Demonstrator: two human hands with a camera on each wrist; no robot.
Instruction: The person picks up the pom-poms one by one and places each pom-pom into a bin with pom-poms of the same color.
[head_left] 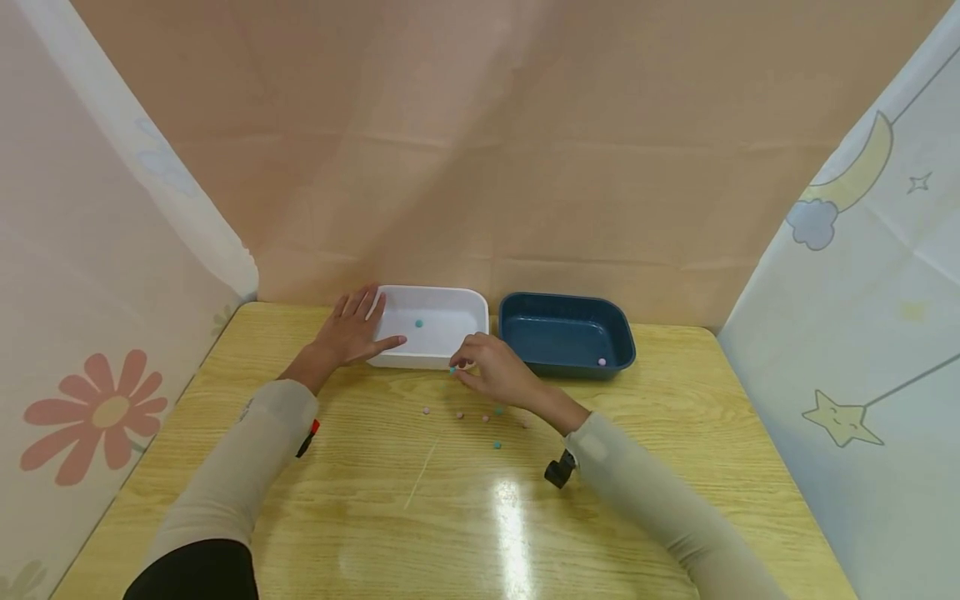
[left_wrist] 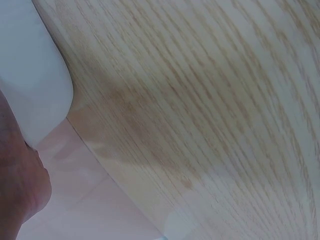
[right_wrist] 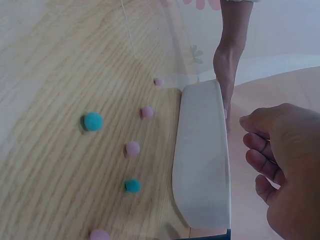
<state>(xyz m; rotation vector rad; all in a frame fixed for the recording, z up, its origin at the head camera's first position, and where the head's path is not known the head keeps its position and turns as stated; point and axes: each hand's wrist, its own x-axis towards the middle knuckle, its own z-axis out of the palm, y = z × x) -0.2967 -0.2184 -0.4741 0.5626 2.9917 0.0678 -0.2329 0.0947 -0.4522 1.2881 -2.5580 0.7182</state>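
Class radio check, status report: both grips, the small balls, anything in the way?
Left grip: spread on white tray's left end. Right grip: pinching teal ball near tray's front. More balls loose on table. No obstruction seen.

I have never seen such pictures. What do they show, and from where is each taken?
There is no machine here, just a person working bare-handed. The wide picture comes from a camera on the head, the other two from wrist cameras. On the wooden table stand a white tray with one teal ball inside and a dark blue tray with one pink ball. In front lie four loose pink balls and two loose teal balls. The left hand rests at the white tray; the right hand pinches another teal ball.
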